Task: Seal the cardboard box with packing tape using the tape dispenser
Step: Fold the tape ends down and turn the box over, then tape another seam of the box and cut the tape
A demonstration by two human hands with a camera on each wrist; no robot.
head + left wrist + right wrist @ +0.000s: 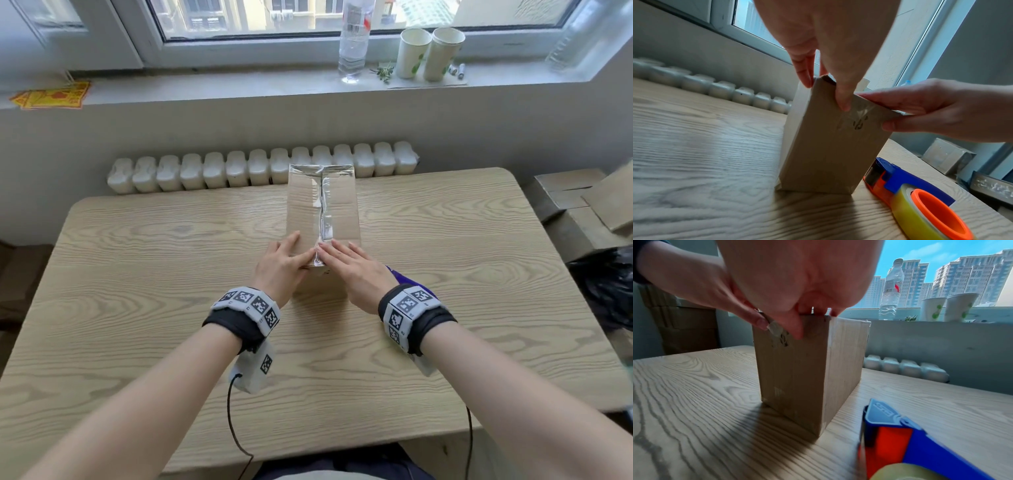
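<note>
Nearest to me in the head view are my two forearms with the tagged wrist bands, reaching onto the wooden table [137, 274]. My left hand [284, 265] and right hand [356, 270] lie with straight fingers flat on the near end of the cardboard box [339, 212], which stands at the middle of the table, a strip of clear tape [323, 209] running along its top seam. On the far sill stand a water bottle [354, 41] and two paper cups [430, 53]. From the left wrist, the tape dispenser [906, 186], blue and orange with a yellowish roll, lies on the table just right of the box [824, 154]; my left thumb presses the near face beside the tape end [859, 115], and the right hand [937, 110] clasps the top right corner, fingers on top, thumb on the face. From the right wrist, the dispenser [910, 439] is closest, the box [797, 378] beyond it, with the right hand [797, 288] straddling the top edge while the left thumb [758, 321] touches the tape end [774, 328].
</note>
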